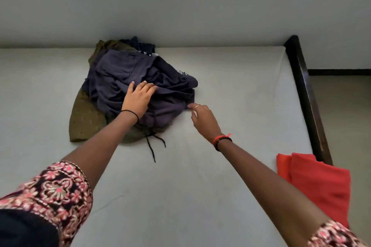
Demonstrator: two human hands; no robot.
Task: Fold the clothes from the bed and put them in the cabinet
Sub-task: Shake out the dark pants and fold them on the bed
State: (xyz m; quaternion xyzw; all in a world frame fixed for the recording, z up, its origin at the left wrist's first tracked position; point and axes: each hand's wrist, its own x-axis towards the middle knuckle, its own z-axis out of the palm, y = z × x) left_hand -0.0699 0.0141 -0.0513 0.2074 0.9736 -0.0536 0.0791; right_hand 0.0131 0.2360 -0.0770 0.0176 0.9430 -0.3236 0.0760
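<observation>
A heap of clothes lies at the far side of the bed (230, 86), against the wall. On top is a dark purple garment (128, 74); under it an olive green one (84, 118) spreads out, with a black drawstring (152, 146) trailing toward me. My left hand (138, 98) rests on the purple garment with fingers spread and fairly straight. My right hand (202, 116) hovers just right of the heap's near corner, fingers loosely bent, its fingertips close to the purple cloth's edge; I cannot tell if they touch it.
A red cloth (315, 182) lies at the bed's right edge near me. A dark wooden bed frame (303, 94) runs along the right side, with floor beyond. A pale wall (180, 6) stands behind the bed.
</observation>
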